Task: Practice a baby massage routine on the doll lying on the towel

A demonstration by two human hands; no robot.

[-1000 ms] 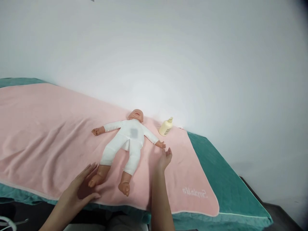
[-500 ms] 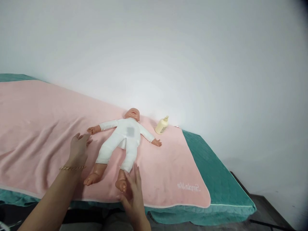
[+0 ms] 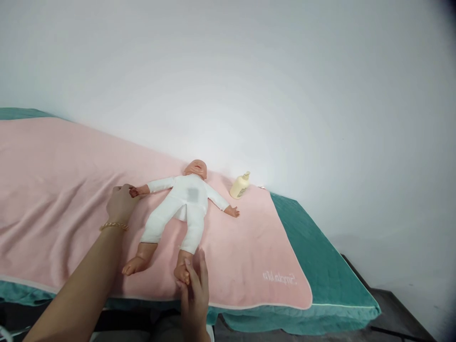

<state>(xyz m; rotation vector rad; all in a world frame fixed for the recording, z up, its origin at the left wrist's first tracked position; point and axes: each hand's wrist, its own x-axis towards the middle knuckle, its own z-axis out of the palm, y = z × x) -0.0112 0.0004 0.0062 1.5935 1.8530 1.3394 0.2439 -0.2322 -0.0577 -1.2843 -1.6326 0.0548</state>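
Observation:
A baby doll (image 3: 190, 194) in a white cloth body lies on its back on a pink blanket (image 3: 249, 256), arms and legs spread. My left hand (image 3: 123, 203), with a bracelet at the wrist, is closed around the doll's hand at the left; its fingertips are partly hidden. Near the front edge, my right hand (image 3: 195, 289) touches the doll's foot at the right, thumb and fingers on either side of it. The fingers of that hand are apart. A pale yellow pump bottle (image 3: 240, 186) stands to the right of the doll's head.
Under the blanket is a green padded cover (image 3: 309, 247), showing at the right and along the front edge. A plain white wall (image 3: 228, 85) rises behind it. Wrinkles run through the blanket at the left. Dark floor shows at the lower right.
My left hand has moved up and right and closed on the doll's hand. My right hand has shifted slightly down against the foot, which has moved a little to the right.

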